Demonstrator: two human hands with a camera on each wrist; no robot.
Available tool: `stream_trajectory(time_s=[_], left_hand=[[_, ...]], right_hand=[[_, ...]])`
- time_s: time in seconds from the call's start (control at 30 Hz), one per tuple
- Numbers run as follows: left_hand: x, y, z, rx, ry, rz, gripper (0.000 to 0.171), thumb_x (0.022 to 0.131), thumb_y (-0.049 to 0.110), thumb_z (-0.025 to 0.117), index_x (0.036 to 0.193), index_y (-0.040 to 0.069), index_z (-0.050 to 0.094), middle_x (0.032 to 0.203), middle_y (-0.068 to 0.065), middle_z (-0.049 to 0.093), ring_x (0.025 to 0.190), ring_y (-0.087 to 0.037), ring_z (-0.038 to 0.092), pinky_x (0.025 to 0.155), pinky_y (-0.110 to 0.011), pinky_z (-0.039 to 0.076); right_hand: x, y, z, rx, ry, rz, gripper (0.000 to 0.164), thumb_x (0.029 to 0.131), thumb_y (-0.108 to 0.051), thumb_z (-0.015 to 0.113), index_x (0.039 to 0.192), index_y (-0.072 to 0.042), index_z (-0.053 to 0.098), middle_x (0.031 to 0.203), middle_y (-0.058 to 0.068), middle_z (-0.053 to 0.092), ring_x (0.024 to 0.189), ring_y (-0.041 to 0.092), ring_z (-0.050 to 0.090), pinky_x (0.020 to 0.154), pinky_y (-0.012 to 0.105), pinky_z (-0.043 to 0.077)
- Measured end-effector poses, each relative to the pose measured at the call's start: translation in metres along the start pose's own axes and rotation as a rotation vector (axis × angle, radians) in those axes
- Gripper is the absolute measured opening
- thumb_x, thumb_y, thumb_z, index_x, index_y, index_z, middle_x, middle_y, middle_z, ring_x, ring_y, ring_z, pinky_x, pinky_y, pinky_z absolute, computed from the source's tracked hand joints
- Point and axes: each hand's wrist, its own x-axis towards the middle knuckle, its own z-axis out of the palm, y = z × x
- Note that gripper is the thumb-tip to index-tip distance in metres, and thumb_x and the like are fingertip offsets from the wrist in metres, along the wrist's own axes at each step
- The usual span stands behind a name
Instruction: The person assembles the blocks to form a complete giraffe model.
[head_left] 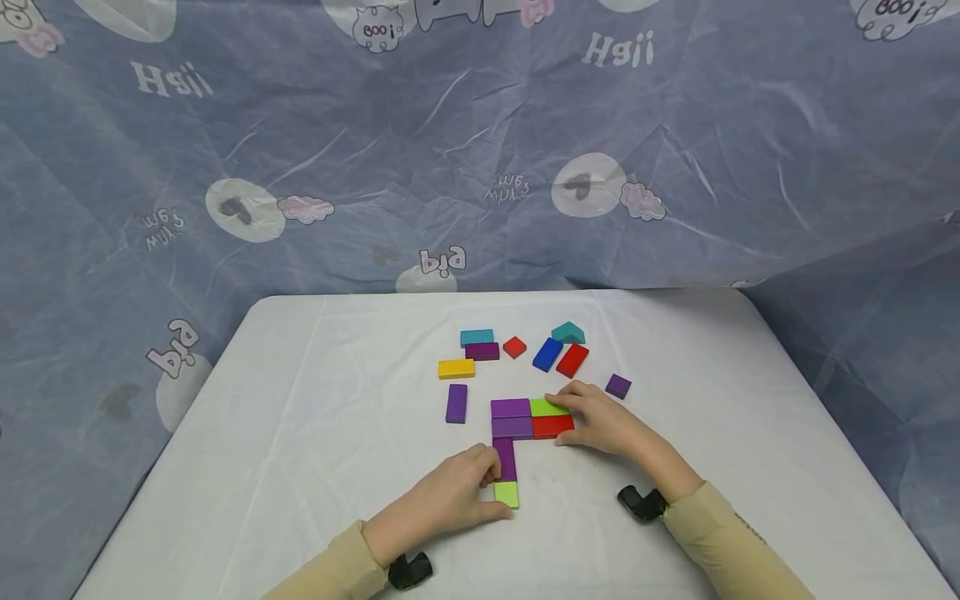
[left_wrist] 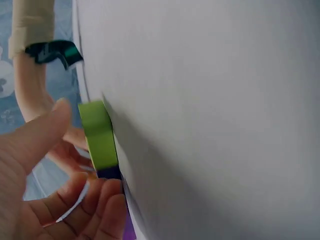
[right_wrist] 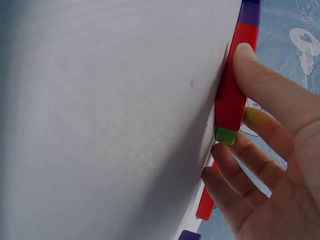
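Observation:
Purple, lime and red blocks lie joined in an angled shape on the white table. My right hand (head_left: pixel 600 417) pinches its right end, thumb on the near side of a red block (right_wrist: pixel 237 75), a fingertip at the far lime block (head_left: pixel 549 407). Two purple blocks (head_left: pixel 512 427) adjoin these on the left. Below them a long purple block (head_left: pixel 505 458) runs toward me, ending in another lime block (left_wrist: pixel 99 132). My left hand (head_left: pixel 450 493) has loosely bent fingertips beside that long block; its thumb is near the lime block's end, apart from it in the left wrist view.
Loose blocks lie farther back: teal (head_left: pixel 477 337), purple (head_left: pixel 482 352), yellow (head_left: pixel 456 369), blue (head_left: pixel 547 355), red (head_left: pixel 573 361) and a teal triangle (head_left: pixel 568 333). A purple block (head_left: pixel 457 403) stands left of the shape, a small purple one (head_left: pixel 618 386) beyond my right hand.

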Motion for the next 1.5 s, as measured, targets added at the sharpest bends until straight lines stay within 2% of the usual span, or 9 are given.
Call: stream_trajectory(time_s=[0.13,0.27,0.37,0.47,0.6,0.8,1.1,1.3,1.5], left_hand=[[0.007,-0.004,-0.008,0.010,0.050,-0.037,0.036,0.086,0.039,0.076,0.104,0.013,0.059,0.096,0.003,0.057,0.082,-0.005,0.050,0.075,-0.019,0.051],[0.020,-0.010,-0.015,0.022,0.101,-0.056,0.047,0.091,0.037,0.070,0.127,0.010,0.057,0.122,-0.004,0.057,0.109,-0.014,0.056,0.098,-0.030,0.052],[0.030,-0.015,-0.015,-0.011,0.091,-0.060,0.060,0.093,0.038,0.068,0.142,0.010,0.047,0.143,-0.009,0.047,0.130,-0.022,0.049,0.110,-0.039,0.045],[0.037,-0.020,-0.013,-0.033,0.053,-0.070,0.070,0.093,0.041,0.066,0.150,0.012,0.039,0.155,-0.012,0.037,0.142,-0.027,0.038,0.114,-0.044,0.040],[0.044,-0.023,-0.011,-0.038,0.003,-0.074,0.074,0.093,0.042,0.066,0.153,0.014,0.035,0.160,-0.011,0.030,0.146,-0.030,0.033,0.116,-0.047,0.037],[0.048,-0.027,-0.010,-0.002,-0.041,-0.055,0.074,0.094,0.041,0.065,0.154,0.011,0.034,0.162,-0.006,0.030,0.149,-0.030,0.027,0.120,-0.045,0.029],[0.048,-0.030,-0.010,0.018,-0.037,-0.016,0.071,0.093,0.042,0.066,0.152,0.013,0.039,0.160,-0.006,0.034,0.148,-0.030,0.030,0.120,-0.045,0.031],[0.047,-0.033,-0.010,0.013,-0.040,-0.046,0.069,0.094,0.043,0.064,0.153,0.017,0.038,0.162,-0.007,0.028,0.149,-0.029,0.028,0.119,-0.046,0.032],[0.045,-0.034,-0.012,0.025,-0.037,-0.047,0.069,0.094,0.045,0.063,0.153,0.021,0.038,0.161,-0.006,0.031,0.150,-0.032,0.026,0.119,-0.050,0.031]], right_hand=[[0.000,0.000,-0.001,0.000,-0.001,-0.003,0.062,0.082,-0.028,0.081,0.138,-0.012,0.059,0.123,0.007,0.059,0.116,0.027,0.053,0.099,0.049,0.051],[0.000,0.000,-0.002,-0.002,-0.001,-0.009,0.062,0.082,-0.028,0.080,0.138,-0.012,0.059,0.123,0.007,0.059,0.116,0.027,0.053,0.100,0.050,0.051],[0.000,0.000,-0.002,0.001,-0.001,-0.007,0.062,0.082,-0.028,0.081,0.138,-0.012,0.059,0.123,0.007,0.059,0.117,0.028,0.053,0.100,0.051,0.051],[0.000,0.000,-0.001,0.002,-0.003,-0.002,0.062,0.081,-0.029,0.081,0.138,-0.012,0.059,0.123,0.007,0.059,0.117,0.028,0.053,0.100,0.051,0.051],[0.000,0.000,0.000,-0.001,-0.002,0.001,0.062,0.081,-0.029,0.081,0.137,-0.013,0.059,0.123,0.007,0.060,0.117,0.028,0.053,0.100,0.051,0.051],[0.000,-0.002,0.000,-0.002,0.001,0.000,0.063,0.080,-0.029,0.082,0.137,-0.013,0.060,0.122,0.007,0.060,0.117,0.028,0.053,0.100,0.051,0.051],[0.000,-0.002,-0.002,-0.017,0.002,-0.007,0.062,0.081,-0.030,0.081,0.137,-0.013,0.060,0.126,0.009,0.059,0.119,0.030,0.052,0.101,0.052,0.050],[-0.001,-0.001,-0.002,-0.015,0.001,-0.009,0.062,0.081,-0.030,0.081,0.137,-0.013,0.059,0.128,0.010,0.059,0.122,0.032,0.052,0.102,0.053,0.049],[-0.001,-0.002,-0.002,-0.019,-0.004,-0.010,0.063,0.081,-0.031,0.081,0.137,-0.012,0.059,0.129,0.011,0.058,0.123,0.033,0.051,0.102,0.054,0.049]])
